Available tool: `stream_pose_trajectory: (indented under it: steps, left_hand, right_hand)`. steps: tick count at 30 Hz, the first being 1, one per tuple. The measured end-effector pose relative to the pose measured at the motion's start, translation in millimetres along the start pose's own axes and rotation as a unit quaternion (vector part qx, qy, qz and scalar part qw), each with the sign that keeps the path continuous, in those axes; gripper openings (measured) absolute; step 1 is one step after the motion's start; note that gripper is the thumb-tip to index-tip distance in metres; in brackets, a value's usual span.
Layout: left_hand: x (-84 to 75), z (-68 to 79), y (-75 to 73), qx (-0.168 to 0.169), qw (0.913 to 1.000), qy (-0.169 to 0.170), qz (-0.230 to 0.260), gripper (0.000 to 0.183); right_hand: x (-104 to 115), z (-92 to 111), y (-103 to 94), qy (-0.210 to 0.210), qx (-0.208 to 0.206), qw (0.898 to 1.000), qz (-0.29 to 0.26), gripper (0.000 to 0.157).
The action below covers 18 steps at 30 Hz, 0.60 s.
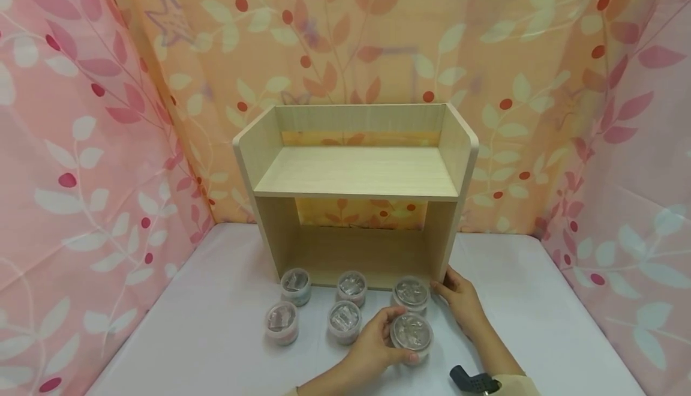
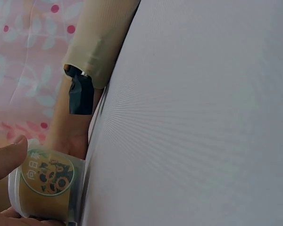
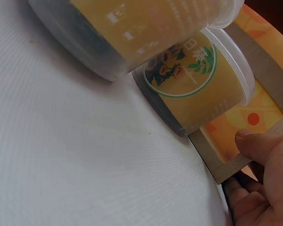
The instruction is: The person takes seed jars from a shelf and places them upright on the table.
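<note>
My left hand holds a round clear-lidded tub at the front right of the tubs, thumb on the near side and fingers on the far side. In the left wrist view this tub shows yellow contents and a round floral label. My right hand grips the lower front edge of the wooden shelf's right side panel. The right wrist view has the thumb on one face of that panel and the fingers round the other. Just behind the held tub stands another tub, close to the panel.
Several similar tubs stand in front of the shelf: two in the middle and two at the left. A white cloth covers the table. Patterned curtains enclose the back and sides. A black device sits at my right wrist.
</note>
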<state>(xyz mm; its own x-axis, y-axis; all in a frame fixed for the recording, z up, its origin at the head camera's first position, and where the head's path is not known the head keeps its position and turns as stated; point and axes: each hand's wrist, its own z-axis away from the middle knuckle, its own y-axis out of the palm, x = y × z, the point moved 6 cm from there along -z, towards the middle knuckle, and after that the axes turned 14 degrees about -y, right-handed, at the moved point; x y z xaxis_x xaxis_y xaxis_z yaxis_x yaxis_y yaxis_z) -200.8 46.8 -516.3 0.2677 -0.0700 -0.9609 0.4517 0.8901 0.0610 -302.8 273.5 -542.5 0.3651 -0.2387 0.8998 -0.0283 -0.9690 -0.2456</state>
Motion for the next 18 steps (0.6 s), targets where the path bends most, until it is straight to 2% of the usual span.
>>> stream_pose_trajectory:
  steps: [7,15,18]
  left_hand:
    - [3.1,-0.1,-0.6,0.005,1.0000,0.005,-0.001,0.082]
    - [4.9,-1.8,-0.9,-0.014,0.9985,0.012,-0.052,0.082]
    - [4.6,-2.8,0.2,-0.019,0.9977,0.016,-0.064,0.083]
  right_hand:
    - [0.2,2.3,0.7,0.005,0.002,1.000,0.004,0.071]
    - [2.2,1.0,-0.6,-0.013,-0.001,1.000,0.000,0.069]
    - [9.1,1.1,-0.6,-0.015,0.000,1.000,0.001,0.068]
